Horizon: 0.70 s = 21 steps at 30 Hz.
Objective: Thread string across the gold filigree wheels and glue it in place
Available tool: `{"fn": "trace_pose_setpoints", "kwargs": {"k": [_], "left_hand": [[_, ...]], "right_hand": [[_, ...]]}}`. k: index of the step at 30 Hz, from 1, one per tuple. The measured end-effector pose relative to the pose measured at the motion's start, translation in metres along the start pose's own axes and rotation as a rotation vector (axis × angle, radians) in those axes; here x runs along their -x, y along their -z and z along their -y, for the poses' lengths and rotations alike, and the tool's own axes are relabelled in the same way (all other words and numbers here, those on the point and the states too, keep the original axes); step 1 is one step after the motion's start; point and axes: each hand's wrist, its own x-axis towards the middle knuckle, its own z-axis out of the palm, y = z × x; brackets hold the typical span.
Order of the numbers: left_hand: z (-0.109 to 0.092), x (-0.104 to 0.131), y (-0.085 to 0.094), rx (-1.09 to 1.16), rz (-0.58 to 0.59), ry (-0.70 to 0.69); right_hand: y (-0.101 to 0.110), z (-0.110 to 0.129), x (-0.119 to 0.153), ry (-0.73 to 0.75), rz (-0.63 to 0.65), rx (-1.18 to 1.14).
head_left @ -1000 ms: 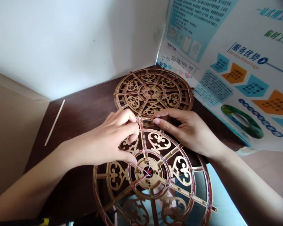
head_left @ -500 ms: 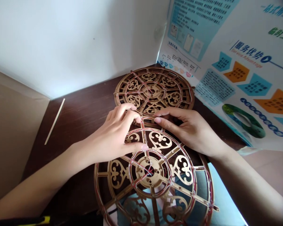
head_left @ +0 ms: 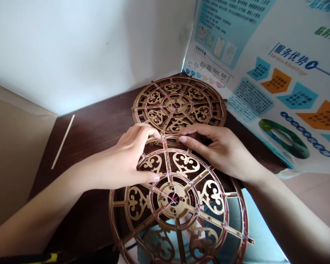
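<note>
A round gold openwork frame (head_left: 178, 216), with scroll ornaments, spokes and red and clear wires along its rings, lies partly over the table's front edge. My right hand (head_left: 220, 150) grips its far outer rim between thumb and fingers. At the rim just left of that, the fingertips of my left hand (head_left: 126, 157) touch the frame by the top spoke. My left thumb is spread well apart, over the frame near its hub ring. Some of the left fingers are hidden behind the index finger. Red and white wire ends (head_left: 175, 200) show in the hub hole.
Behind lies a stack of similar gold frames (head_left: 178, 104), overlapped by the near frame's rim. A thin pale stick (head_left: 63, 141) rests on the dark table (head_left: 99, 121) at left. A white panel (head_left: 85, 47) and a printed board (head_left: 291, 84) stand around the table.
My left hand has shifted slightly left; its thumb has moved away from the top spoke. My right hand keeps its grip at the rim.
</note>
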Motion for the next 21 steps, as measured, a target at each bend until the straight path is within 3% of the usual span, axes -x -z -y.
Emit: {"fn": "trace_pose_setpoints", "kwargs": {"k": [6, 14, 21], "left_hand": [[-0.006, 0.0, -0.004, -0.042, -0.017, -0.001], [-0.001, 0.002, 0.005, -0.058, 0.067, -0.033], [-0.006, 0.003, -0.007, -0.074, -0.029, -0.01]], "right_hand": [[0.0, -0.001, 0.0, 0.002, 0.0, -0.004], [-0.001, -0.001, 0.0, -0.003, 0.004, -0.016], [-0.001, 0.001, -0.001, -0.026, -0.01, -0.003]]}}
